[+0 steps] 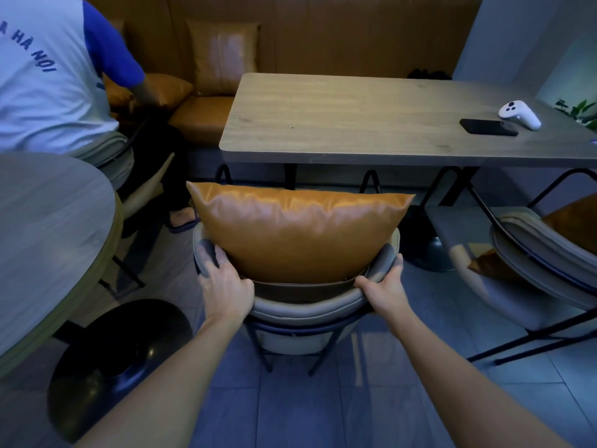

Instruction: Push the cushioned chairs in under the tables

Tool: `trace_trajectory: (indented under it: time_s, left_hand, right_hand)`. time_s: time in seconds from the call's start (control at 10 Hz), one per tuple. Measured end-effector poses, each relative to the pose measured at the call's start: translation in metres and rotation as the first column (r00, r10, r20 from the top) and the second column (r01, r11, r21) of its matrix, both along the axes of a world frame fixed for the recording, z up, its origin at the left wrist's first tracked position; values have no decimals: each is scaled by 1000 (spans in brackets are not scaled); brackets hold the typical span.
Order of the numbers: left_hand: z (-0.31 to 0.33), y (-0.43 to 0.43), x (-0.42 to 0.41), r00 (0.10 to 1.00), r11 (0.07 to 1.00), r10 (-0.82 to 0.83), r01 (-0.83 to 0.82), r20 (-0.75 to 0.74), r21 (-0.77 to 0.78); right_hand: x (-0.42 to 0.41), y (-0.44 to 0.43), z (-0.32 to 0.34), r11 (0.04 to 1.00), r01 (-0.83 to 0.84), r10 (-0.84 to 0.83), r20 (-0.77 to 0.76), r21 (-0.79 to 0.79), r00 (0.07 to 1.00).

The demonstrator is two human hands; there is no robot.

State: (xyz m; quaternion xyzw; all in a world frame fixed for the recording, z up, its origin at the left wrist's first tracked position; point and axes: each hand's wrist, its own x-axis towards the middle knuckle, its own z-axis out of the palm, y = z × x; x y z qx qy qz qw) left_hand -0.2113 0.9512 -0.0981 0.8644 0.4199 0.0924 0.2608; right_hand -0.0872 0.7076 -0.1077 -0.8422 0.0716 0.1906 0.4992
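A grey padded chair (pixel 300 308) with dark metal legs stands right in front of me, its curved back toward me. An orange leather cushion (pixel 297 231) leans upright inside the backrest. My left hand (pixel 224 286) grips the left part of the backrest rim, and my right hand (pixel 384 287) grips the right part. The front of the chair sits at the near edge of the rectangular wooden table (pixel 355 121). A second grey chair (pixel 533 263) holding an orange cushion (pixel 571 221) stands at the right, angled away from the table.
A black phone (pixel 487 127) and a white controller (pixel 519 114) lie on the table's right side. An orange bench with cushions (pixel 223 56) runs behind it. A person in a white and blue shirt (pixel 55 72) sits at the left. A round table (pixel 48 237) with a black base (pixel 119 360) is near left.
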Motion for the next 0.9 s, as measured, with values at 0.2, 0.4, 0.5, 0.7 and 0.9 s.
trace_trajectory:
  time_s: [0.2,0.4,0.5,0.7,0.9]
  left_hand:
    - [-1,1,2,1000,1000,5,-5,-8,0]
    - [-3,2,2,1000,1000,7,-8,-28,-13]
    - [-2,2,2,999,999,-8,6,-50,-38]
    - [11,11,-9,972,991,-132,125,-195,-45]
    - [62,-5,-29,856,957,-255,289,-449,8]
  right_hand:
    - [2,1,-2,1000,-3,3,-8,1,1000]
    - [3,-1,-5,1000,4,-3,-25,6,1000]
    - [0,-2,-4,1000,-7,6,-30,-21,1000]
    - [-11,-9,14,965,-131,129,-22,-228,991]
    - [-26,-28,60,811,-335,346,-68,-480,936]
